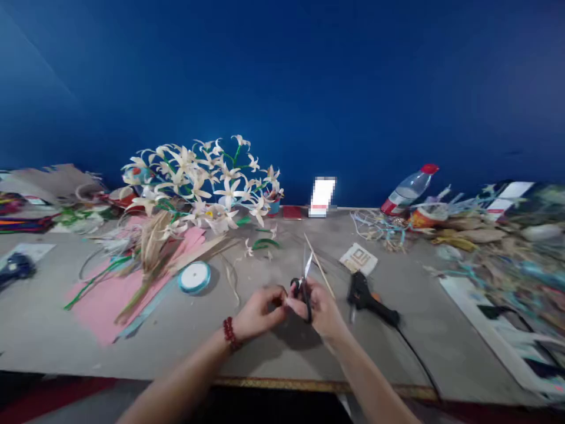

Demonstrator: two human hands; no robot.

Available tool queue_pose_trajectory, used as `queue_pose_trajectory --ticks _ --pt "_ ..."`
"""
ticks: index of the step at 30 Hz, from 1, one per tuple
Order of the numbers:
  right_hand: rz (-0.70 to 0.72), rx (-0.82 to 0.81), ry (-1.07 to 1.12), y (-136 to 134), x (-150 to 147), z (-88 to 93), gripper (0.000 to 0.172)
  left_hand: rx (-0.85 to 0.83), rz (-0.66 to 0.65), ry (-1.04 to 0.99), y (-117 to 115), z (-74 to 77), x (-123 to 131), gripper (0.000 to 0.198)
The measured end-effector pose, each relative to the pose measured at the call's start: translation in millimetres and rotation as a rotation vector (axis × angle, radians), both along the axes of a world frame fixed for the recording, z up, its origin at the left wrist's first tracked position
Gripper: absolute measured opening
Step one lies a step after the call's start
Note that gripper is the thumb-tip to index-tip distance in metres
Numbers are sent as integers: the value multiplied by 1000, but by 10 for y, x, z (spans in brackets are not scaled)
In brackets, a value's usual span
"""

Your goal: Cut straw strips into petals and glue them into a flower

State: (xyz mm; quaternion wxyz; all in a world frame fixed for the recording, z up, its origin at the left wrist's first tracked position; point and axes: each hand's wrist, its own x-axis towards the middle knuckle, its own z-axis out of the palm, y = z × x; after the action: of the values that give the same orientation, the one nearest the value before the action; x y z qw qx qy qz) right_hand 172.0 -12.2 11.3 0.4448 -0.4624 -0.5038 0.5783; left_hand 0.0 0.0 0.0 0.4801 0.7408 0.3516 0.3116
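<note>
My right hand (318,303) is closed around a pair of scissors (307,268), whose blades point up and away from me. Close beside it, my left hand (262,312), with a dark red bead bracelet (228,333) on its wrist, is pinched together. Whatever its fingertips hold is too small to make out. Both hands meet above the grey table. A thin wooden stick (320,265) lies just behind the scissors. Left of my left hand is a roll of light blue ribbon (194,277).
White artificial flowers (229,191) stand at the back left, with pink paper (103,309) and dried husks (152,247) before them. A black glue gun (371,299) with a cord lies to the right. Behind it are a plastic bottle (408,189) and heaped scraps (498,247).
</note>
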Motion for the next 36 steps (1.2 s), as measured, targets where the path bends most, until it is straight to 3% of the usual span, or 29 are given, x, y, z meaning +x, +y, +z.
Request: queue_pose_trajectory --ticks 6,12,19,23,29,36 --pt "12 -25 4 20 30 -45 28 26 -47 48 6 -2 -3 9" --pt "-1 57 -219 -11 55 -24 24 25 -40 39 13 -58 4 5" --pt "52 28 -233 26 138 -14 22 -20 -19 15 28 -49 8 5" --pt "3 -7 -211 -4 173 -25 31 -163 27 -112 50 -56 -21 10" --pt "-51 1 -47 -96 98 -69 28 -440 48 -457 34 -73 -10 19" --pt "-209 -30 88 -134 -57 -67 28 -498 95 -558 -9 -117 27 20"
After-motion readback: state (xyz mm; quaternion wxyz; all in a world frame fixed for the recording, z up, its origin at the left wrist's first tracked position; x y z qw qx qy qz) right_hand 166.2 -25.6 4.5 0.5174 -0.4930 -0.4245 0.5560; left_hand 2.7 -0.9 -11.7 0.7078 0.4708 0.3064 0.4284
